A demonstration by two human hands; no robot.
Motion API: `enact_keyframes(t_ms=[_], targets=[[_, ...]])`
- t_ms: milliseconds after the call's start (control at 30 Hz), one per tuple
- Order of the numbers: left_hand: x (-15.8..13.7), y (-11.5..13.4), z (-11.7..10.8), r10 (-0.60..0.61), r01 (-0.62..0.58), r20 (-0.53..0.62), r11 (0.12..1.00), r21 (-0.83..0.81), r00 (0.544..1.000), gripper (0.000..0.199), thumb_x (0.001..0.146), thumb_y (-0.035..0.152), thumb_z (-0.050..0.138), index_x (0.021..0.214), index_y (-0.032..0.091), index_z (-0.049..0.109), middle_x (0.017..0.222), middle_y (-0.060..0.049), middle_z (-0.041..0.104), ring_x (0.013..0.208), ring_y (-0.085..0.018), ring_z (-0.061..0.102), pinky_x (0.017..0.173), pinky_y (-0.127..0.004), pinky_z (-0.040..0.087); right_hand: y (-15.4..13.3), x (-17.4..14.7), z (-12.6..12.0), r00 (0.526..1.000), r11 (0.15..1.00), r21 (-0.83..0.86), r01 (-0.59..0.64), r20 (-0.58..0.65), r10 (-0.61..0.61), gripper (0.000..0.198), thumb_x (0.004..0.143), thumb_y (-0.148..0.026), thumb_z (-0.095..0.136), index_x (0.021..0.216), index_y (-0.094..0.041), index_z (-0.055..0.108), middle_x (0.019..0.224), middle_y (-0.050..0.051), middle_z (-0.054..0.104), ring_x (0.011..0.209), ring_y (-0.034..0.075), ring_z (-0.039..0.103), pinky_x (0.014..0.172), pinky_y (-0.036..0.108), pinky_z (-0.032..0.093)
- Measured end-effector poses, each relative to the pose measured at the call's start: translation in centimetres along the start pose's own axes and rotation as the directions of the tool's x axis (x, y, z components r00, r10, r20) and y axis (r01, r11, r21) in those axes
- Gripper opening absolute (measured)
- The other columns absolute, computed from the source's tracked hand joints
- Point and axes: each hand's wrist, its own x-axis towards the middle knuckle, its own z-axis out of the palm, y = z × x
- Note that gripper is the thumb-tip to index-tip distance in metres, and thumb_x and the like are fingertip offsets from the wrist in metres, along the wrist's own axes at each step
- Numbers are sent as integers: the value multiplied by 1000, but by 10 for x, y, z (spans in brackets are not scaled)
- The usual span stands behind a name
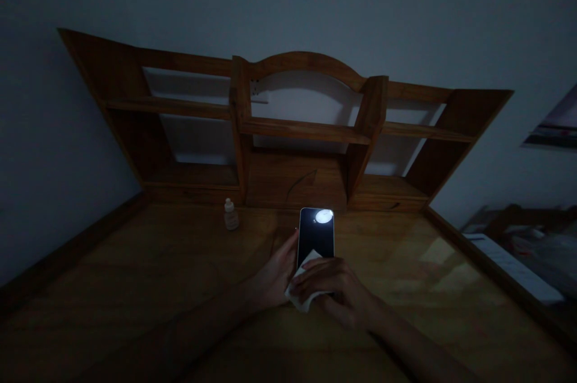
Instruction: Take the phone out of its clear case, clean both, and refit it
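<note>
A dark smartphone point(316, 233) is held upright above the desk, a bright glare near its top right corner. My left hand point(276, 275) grips it from the left side and below, fingers closed around its edge. Across the lower part of the phone lies a white tissue or cloth point(303, 302). My right hand point(336, 288) presses this against the phone, its fingers bent over the white sheet. The lower end of the phone is hidden behind the right hand and the sheet.
On the wooden desk point(180, 263), a small dropper-type bottle point(231, 216) with a white cap stands left of the phone. Behind rises a wooden shelf unit point(306, 131) against the wall. A white box-like object point(516, 269) lies beyond the desk's right edge. The room is dim.
</note>
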Motion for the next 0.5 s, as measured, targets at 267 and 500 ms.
enact_keyframes(t_ms=[267, 500], targets=[[-3, 1, 0, -20, 20, 6, 1000, -8, 1000, 54, 96, 58, 39, 77, 12, 60, 67, -5, 52, 60, -15, 49, 57, -27, 37, 2, 0, 4, 999, 999, 26, 44, -13, -44, 37, 92, -27, 34, 93, -18, 69, 90, 7, 75, 87, 18, 70, 87, 36, 53], [-4, 3, -3, -39, 39, -3, 998, -58, 999, 52, 97, 57, 40, 89, 11, 62, 80, -8, 59, 73, -18, 56, 66, -30, 41, 4, -4, 4, 999, 1000, -25, 11, -40, -12, 34, 86, -24, 36, 82, -18, 69, 75, 7, 72, 72, 18, 68, 74, 33, 55]])
